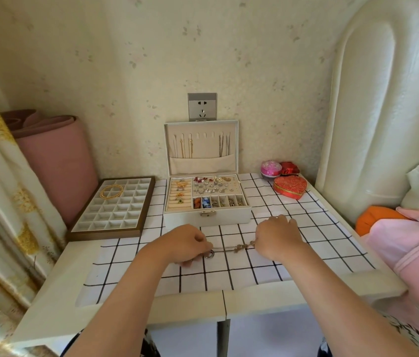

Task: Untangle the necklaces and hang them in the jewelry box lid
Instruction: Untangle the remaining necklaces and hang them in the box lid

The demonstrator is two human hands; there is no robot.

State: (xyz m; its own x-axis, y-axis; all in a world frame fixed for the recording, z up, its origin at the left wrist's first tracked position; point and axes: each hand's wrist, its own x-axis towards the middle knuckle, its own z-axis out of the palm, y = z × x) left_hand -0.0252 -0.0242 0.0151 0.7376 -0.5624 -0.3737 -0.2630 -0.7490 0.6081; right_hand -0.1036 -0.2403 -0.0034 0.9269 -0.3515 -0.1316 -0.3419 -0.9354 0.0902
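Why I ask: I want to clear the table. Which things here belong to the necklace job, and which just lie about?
Job: tangled chains, pinched by left hand and right hand; box lid.
Lying about: tray, bangles, heart box, pink tin, red box.

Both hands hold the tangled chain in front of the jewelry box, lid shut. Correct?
No. The lid is open, standing upright with chains hanging in it, as the head view shows. The rest holds: left hand and right hand hold the tangled chain in front of the jewelry box.
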